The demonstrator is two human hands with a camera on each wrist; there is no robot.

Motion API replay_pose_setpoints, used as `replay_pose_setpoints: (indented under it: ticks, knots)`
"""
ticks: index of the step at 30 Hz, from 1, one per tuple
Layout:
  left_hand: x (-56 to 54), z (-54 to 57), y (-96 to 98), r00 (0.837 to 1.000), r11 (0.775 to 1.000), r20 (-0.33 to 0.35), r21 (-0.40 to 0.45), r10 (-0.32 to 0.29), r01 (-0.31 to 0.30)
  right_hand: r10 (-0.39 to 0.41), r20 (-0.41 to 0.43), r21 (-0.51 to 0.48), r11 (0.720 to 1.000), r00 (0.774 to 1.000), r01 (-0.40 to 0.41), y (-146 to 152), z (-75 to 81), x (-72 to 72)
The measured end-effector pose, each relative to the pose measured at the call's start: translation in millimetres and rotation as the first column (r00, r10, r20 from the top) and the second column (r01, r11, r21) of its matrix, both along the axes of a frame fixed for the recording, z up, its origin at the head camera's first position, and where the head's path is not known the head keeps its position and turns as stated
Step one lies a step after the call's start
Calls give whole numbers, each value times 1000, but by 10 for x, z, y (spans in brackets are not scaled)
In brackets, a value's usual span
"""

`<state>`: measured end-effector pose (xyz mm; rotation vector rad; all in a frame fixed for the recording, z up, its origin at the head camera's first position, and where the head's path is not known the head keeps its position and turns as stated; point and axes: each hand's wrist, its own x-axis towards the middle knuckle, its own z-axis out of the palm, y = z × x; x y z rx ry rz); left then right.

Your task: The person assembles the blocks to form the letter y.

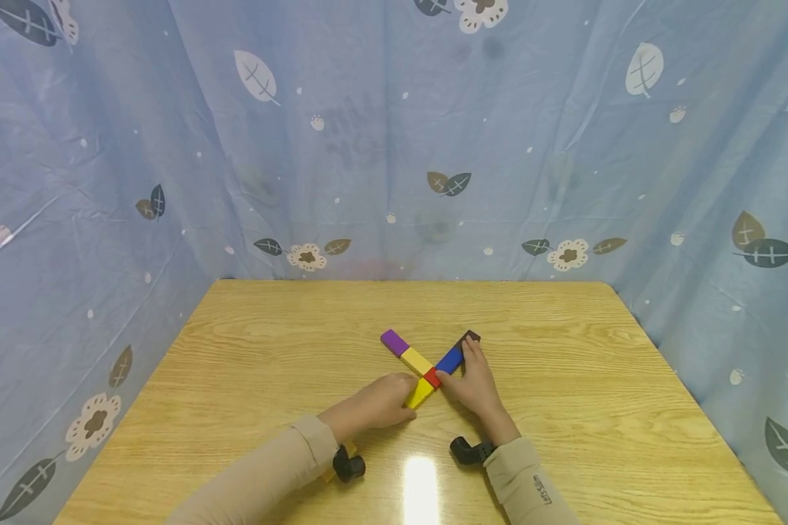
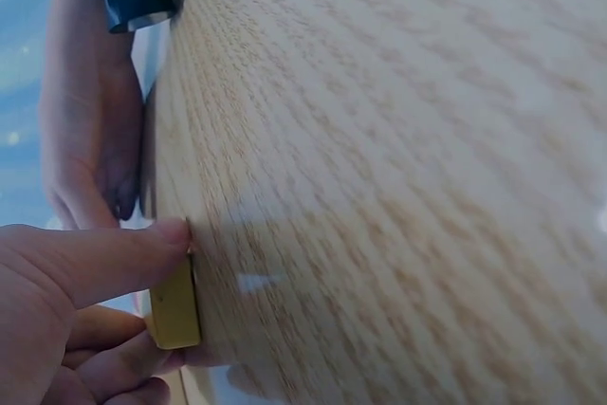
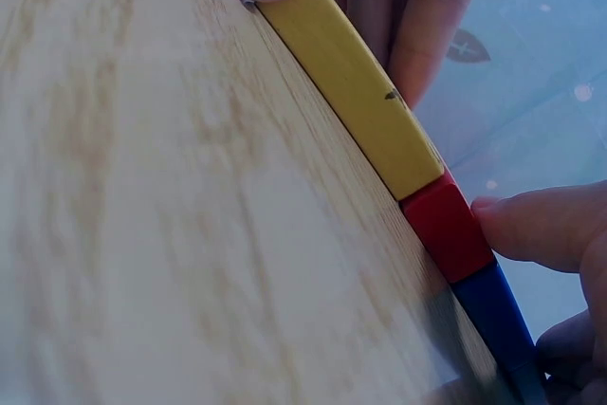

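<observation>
Coloured blocks form an X on the table. A red block (image 1: 431,377) is at the crossing. A purple block (image 1: 394,342) and a pale yellow block (image 1: 416,362) run to the far left, a blue block (image 1: 449,361) and a dark brown block (image 1: 471,336) to the far right. The near-left arm is a bright yellow block (image 3: 346,92), its outer end pinched between thumb and fingers of my left hand (image 1: 389,401). My right hand (image 1: 478,386) lies along the right side, thumb touching the red block, extended fingers at the dark brown one.
Part of another yellowish piece (image 1: 329,475) shows beneath the left sleeve. Black wrist cameras (image 1: 349,464) sit just above the wood-grain table (image 1: 269,328). Blue patterned curtains (image 1: 381,146) hang behind and along both sides of the table.
</observation>
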<state>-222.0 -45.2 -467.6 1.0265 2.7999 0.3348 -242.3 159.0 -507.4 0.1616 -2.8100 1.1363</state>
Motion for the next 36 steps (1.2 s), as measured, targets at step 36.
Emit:
replay_pose_setpoints:
  ticks: [36]
  knots:
    - [105,89,-1109,858,908,475,418,-196,-24,5,7,-5,1000,1000,-5,-8,2,14]
